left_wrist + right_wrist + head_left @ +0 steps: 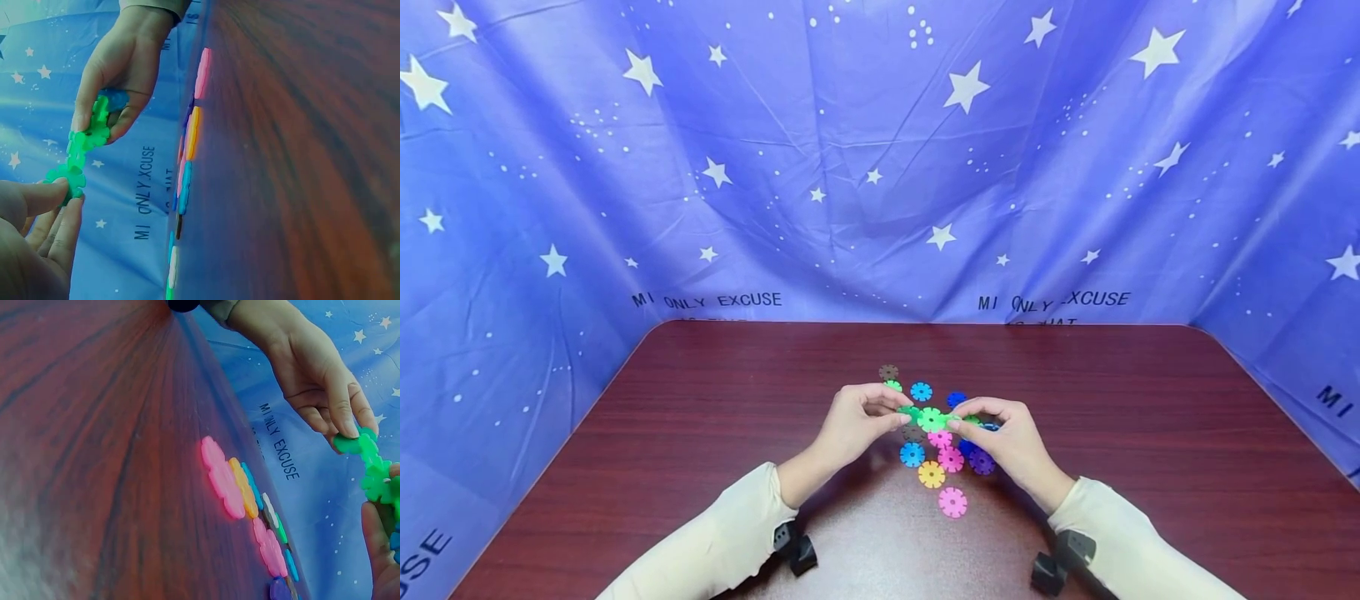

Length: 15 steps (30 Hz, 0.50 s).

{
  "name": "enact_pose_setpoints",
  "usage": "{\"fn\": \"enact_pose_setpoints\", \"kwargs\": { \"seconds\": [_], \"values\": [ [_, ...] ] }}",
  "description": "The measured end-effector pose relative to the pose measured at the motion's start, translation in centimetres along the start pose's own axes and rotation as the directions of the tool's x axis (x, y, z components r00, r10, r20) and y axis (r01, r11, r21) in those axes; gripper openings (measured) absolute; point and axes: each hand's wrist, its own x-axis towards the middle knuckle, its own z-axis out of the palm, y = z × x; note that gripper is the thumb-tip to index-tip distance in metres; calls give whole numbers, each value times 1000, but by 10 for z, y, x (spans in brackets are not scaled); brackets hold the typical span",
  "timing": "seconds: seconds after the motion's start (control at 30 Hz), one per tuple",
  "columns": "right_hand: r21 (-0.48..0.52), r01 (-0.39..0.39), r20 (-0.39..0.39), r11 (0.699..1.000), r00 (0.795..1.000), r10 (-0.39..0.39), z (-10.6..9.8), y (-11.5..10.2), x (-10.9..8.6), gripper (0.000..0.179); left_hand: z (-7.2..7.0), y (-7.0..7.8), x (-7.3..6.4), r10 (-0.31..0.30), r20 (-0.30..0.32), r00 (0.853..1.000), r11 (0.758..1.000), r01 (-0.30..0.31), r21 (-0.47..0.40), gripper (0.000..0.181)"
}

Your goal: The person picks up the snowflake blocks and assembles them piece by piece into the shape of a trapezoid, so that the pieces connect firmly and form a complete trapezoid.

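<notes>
Both hands hold a joined chain of green notched plastic discs [932, 419] above the table. My left hand [853, 427] pinches the darker green disc [70, 182] at one end between thumb and fingers. Toward the other end, my right hand [1011, 437] grips a bright green disc [99, 119]. A blue disc [115, 99] is partly hidden inside the right hand's grasp. In the right wrist view, the chain [375, 478] stretches between the two hands, with its discs set at angles to one another.
Loose notched discs lie under and around the hands: a pink disc [952, 502] nearest, a yellow disc [932, 474], a light blue disc [912, 454], a purple disc [981, 461] and a brown disc [888, 372] farthest. A starry blue curtain [820, 167] surrounds the dark red table [700, 375].
</notes>
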Motion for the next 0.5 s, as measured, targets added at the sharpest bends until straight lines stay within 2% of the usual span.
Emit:
{"fn": "enact_pose_setpoints", "kwargs": {
  "seconds": [0.2,0.5],
  "values": [
    [35,20,-41,999,999,-19,1,-2,-1,8,3,2,1,17,-29,999,1000,-17,5,13],
    [24,54,-32,998,998,-53,-2,-2,-3,6,4,5,1,21,15,1000,999,-21,-30,11]
  ]
}}
